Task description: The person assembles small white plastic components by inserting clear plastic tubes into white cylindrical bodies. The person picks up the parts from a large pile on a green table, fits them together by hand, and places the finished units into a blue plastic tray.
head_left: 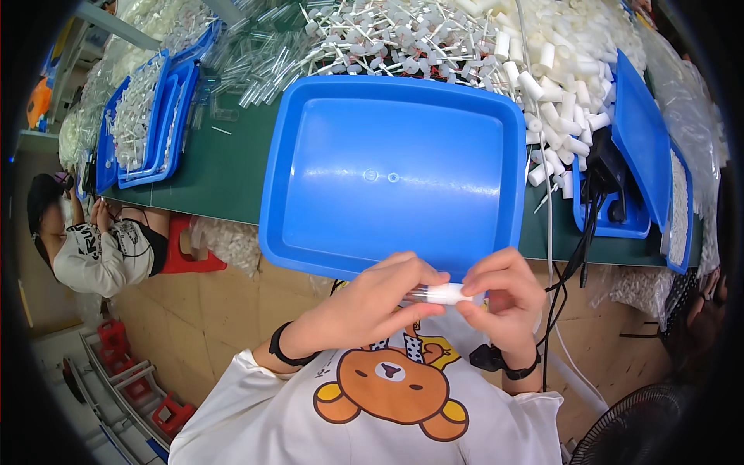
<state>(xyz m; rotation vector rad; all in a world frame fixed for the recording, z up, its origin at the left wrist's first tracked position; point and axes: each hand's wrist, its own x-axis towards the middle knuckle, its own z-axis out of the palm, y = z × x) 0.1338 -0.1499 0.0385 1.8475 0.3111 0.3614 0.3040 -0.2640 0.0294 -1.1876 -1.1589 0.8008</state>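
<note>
My left hand [385, 293] is closed around a small clear tube [417, 294] just beyond the front edge of the table. A white cylindrical cap [443, 294] sits at the tube's right end, in line with it. The thumb and fingertips of my right hand [505, 298] pinch the cap's right end. Most of the tube is hidden inside my left fingers. Right behind my hands lies a large blue tray [403, 209] with nothing in it, its near rim almost touching my fingers in view.
Loose clear tubes [267, 66], white stick-like parts [411, 35] and white cylindrical caps [546, 93] are heaped behind the tray. Smaller blue trays [182, 116] stand at the left. Black cables [587, 240] hang at the right, above a fan [635, 422]. Another person [101, 248] sits at far left.
</note>
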